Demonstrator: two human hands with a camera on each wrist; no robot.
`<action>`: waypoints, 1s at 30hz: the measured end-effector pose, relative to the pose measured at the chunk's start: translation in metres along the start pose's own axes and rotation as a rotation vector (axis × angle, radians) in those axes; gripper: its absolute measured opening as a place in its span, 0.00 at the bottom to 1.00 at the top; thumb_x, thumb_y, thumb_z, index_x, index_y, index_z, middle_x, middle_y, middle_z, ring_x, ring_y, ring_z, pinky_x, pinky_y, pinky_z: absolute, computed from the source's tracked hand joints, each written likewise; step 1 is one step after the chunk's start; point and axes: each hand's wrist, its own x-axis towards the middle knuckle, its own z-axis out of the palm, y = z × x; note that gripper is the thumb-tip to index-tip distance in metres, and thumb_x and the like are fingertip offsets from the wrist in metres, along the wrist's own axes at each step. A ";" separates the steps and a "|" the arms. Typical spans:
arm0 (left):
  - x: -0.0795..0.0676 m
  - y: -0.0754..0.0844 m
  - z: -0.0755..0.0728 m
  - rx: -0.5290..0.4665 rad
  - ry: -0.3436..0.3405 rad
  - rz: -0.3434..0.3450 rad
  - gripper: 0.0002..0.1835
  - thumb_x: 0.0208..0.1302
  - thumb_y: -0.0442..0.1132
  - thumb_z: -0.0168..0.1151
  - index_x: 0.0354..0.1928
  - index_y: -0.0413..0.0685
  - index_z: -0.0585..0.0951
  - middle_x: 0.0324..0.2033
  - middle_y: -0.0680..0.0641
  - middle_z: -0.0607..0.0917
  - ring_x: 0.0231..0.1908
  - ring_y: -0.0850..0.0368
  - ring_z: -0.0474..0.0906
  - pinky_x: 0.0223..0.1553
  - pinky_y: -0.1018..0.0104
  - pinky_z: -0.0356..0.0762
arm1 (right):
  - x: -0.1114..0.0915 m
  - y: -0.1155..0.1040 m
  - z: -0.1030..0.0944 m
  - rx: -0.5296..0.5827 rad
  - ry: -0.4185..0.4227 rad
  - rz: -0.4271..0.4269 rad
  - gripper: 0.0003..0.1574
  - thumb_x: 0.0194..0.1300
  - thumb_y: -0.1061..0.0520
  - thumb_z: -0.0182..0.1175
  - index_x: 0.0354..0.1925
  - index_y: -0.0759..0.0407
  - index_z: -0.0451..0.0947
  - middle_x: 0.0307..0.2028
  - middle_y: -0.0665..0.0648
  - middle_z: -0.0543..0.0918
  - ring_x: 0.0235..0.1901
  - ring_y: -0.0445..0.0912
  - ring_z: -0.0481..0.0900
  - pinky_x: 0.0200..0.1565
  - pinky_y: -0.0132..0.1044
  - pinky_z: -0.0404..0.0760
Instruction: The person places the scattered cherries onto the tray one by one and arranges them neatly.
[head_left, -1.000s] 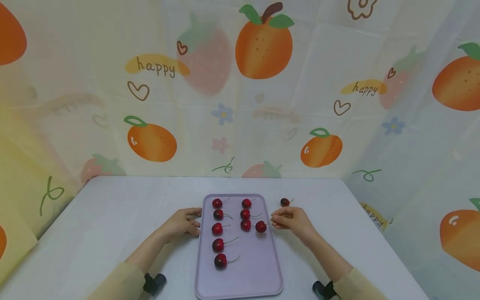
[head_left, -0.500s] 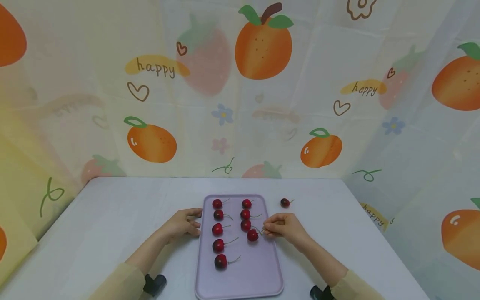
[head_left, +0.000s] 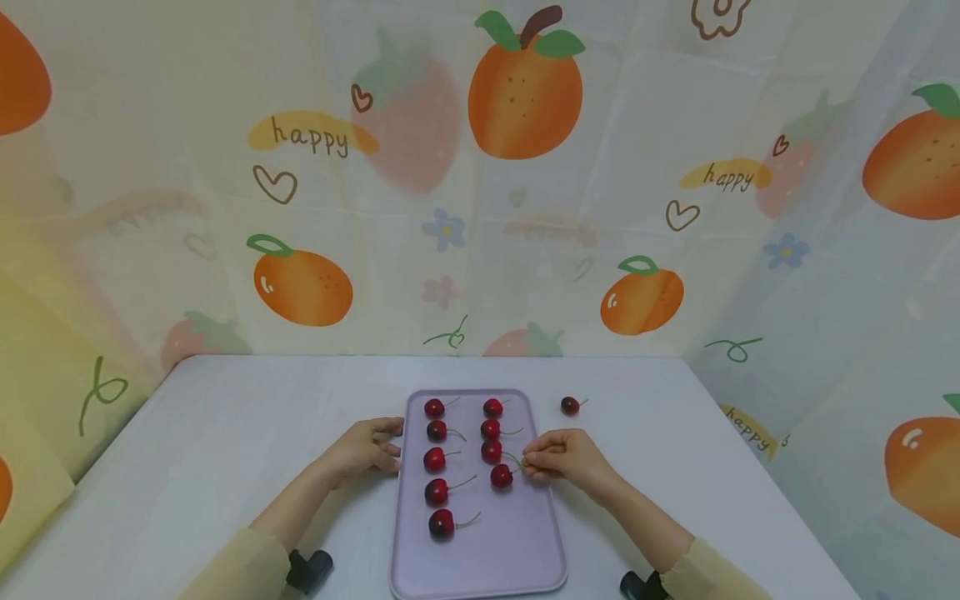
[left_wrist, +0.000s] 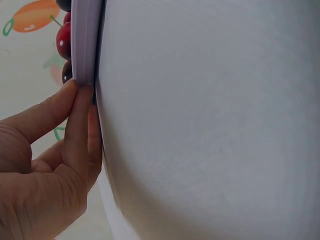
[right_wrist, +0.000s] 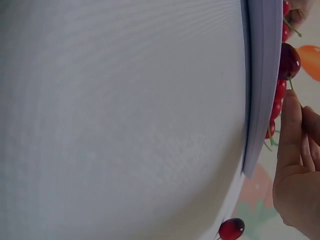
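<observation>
A lilac tray (head_left: 480,567) lies on the white table and bears two columns of red cherries. My right hand (head_left: 573,458), over the tray's right edge, pinches the stem of a cherry (head_left: 501,476) at the near end of the right column. In the right wrist view, that cherry (right_wrist: 289,61) shows just beyond the fingertips, at the tray's rim. My left hand (head_left: 363,446) rests against the tray's left side with thumb and fingers spread along it. Up close in the left wrist view, the left fingertips (left_wrist: 79,92) touch the tray edge.
One loose cherry (head_left: 570,405) lies on the table (head_left: 637,383) beyond the right hand, outside the tray. The left column (head_left: 435,459) holds several cherries, stems pointing right. A fruit-printed curtain (head_left: 525,275) hangs behind the table.
My right hand has moved left and toward me, bringing the cherry from the tray's right edge to below the right column. The left hand stays in place.
</observation>
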 end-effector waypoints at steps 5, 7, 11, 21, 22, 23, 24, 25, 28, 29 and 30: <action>0.001 -0.001 0.000 -0.003 0.002 -0.002 0.43 0.49 0.23 0.68 0.70 0.30 0.64 0.63 0.30 0.73 0.42 0.57 0.80 0.42 0.64 0.86 | 0.000 0.001 0.002 0.002 -0.017 0.020 0.18 0.64 0.61 0.64 0.46 0.78 0.79 0.36 0.64 0.90 0.33 0.40 0.88 0.40 0.32 0.88; 0.001 -0.001 0.000 -0.002 0.003 -0.004 0.43 0.49 0.23 0.68 0.70 0.30 0.64 0.63 0.30 0.73 0.42 0.57 0.80 0.42 0.64 0.86 | 0.000 0.000 0.002 0.006 -0.020 0.033 0.18 0.64 0.62 0.64 0.46 0.78 0.79 0.36 0.64 0.90 0.33 0.40 0.88 0.39 0.32 0.88; 0.001 -0.001 0.000 -0.003 0.003 -0.006 0.43 0.49 0.23 0.68 0.70 0.30 0.64 0.63 0.30 0.73 0.42 0.57 0.80 0.42 0.64 0.86 | -0.002 -0.002 0.003 0.012 -0.028 0.057 0.18 0.63 0.62 0.65 0.45 0.78 0.79 0.35 0.64 0.90 0.32 0.41 0.88 0.38 0.33 0.88; 0.001 0.000 0.000 -0.005 0.001 -0.007 0.43 0.49 0.23 0.68 0.70 0.30 0.64 0.63 0.30 0.73 0.43 0.57 0.80 0.42 0.64 0.86 | -0.002 -0.001 0.003 -0.018 -0.008 0.066 0.18 0.63 0.60 0.65 0.44 0.77 0.80 0.34 0.64 0.90 0.31 0.42 0.88 0.37 0.34 0.89; 0.000 0.000 0.000 -0.006 0.001 -0.006 0.43 0.49 0.23 0.68 0.70 0.30 0.64 0.63 0.30 0.73 0.43 0.57 0.80 0.42 0.64 0.86 | -0.002 -0.002 0.003 -0.023 -0.002 0.071 0.18 0.63 0.60 0.65 0.43 0.76 0.81 0.34 0.64 0.90 0.30 0.42 0.88 0.36 0.34 0.88; 0.000 0.000 0.000 -0.007 0.000 -0.005 0.43 0.49 0.23 0.68 0.70 0.30 0.64 0.63 0.30 0.73 0.43 0.57 0.80 0.42 0.64 0.86 | -0.002 -0.001 0.003 -0.027 0.003 0.074 0.17 0.63 0.60 0.65 0.43 0.76 0.81 0.33 0.64 0.90 0.30 0.42 0.88 0.36 0.34 0.88; 0.000 0.000 0.000 -0.007 0.000 -0.004 0.43 0.49 0.23 0.68 0.70 0.30 0.64 0.63 0.30 0.72 0.43 0.57 0.80 0.42 0.64 0.86 | -0.002 -0.002 0.003 -0.031 0.008 0.079 0.17 0.63 0.60 0.66 0.42 0.75 0.81 0.33 0.63 0.90 0.30 0.42 0.88 0.36 0.34 0.88; 0.000 0.000 0.000 -0.008 0.001 -0.004 0.43 0.49 0.23 0.68 0.70 0.30 0.64 0.63 0.30 0.72 0.43 0.57 0.80 0.42 0.64 0.86 | -0.002 -0.001 0.003 -0.037 0.010 0.076 0.17 0.63 0.59 0.66 0.42 0.75 0.81 0.33 0.63 0.90 0.30 0.42 0.88 0.36 0.34 0.88; 0.000 0.000 0.000 -0.003 0.002 -0.001 0.43 0.48 0.23 0.68 0.70 0.30 0.64 0.63 0.30 0.73 0.43 0.57 0.80 0.42 0.64 0.86 | -0.001 -0.001 0.003 -0.042 0.022 0.084 0.18 0.62 0.59 0.66 0.42 0.75 0.82 0.32 0.62 0.90 0.29 0.42 0.88 0.35 0.34 0.88; 0.000 0.000 0.000 0.000 0.002 -0.001 0.43 0.49 0.23 0.68 0.70 0.30 0.64 0.63 0.30 0.73 0.43 0.57 0.80 0.42 0.64 0.86 | -0.001 -0.001 0.003 -0.046 0.026 0.086 0.18 0.62 0.58 0.66 0.42 0.75 0.82 0.32 0.62 0.90 0.29 0.42 0.88 0.35 0.34 0.88; 0.000 0.000 0.000 0.003 0.003 0.001 0.43 0.49 0.23 0.68 0.70 0.30 0.64 0.63 0.30 0.73 0.43 0.57 0.80 0.42 0.64 0.86 | -0.001 -0.001 0.003 -0.051 0.030 0.087 0.18 0.62 0.58 0.66 0.42 0.75 0.82 0.32 0.61 0.90 0.29 0.42 0.88 0.35 0.34 0.88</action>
